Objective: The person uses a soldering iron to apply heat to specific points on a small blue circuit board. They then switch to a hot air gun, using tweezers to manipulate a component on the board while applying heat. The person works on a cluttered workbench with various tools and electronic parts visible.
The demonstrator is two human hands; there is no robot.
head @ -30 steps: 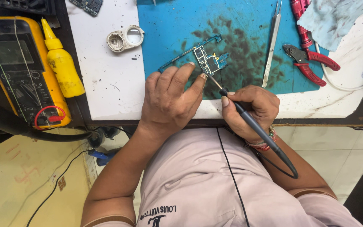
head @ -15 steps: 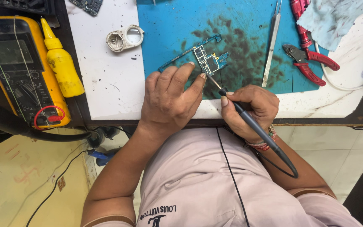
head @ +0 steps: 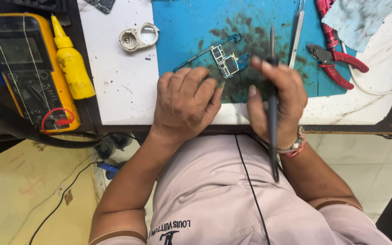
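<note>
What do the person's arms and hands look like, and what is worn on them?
Both hands are bare, with no gloves. The left hand has no ring or band that I can see. The right hand has a bracelet of beads and red thread at the wrist. Both arms come out of short pale pink sleeves with a darker hem.

Mat point(head: 182, 18) far centre: bright blue w/ dark sooty blotches. Circuit board point(head: 227, 62) on it: blue-green, silver patches. Pliers point(head: 336, 61) far right: red grips. Cloth point(head: 359, 18): pale blue. Squeeze bottle point(head: 72, 63) left: yellow. Multimeter point(head: 23, 68) far left: yellow case, grey face, red lead loop. Bench point(head: 123, 86): white. Tool point(head: 273, 113) in right hand point(head: 277, 100): black.
</note>
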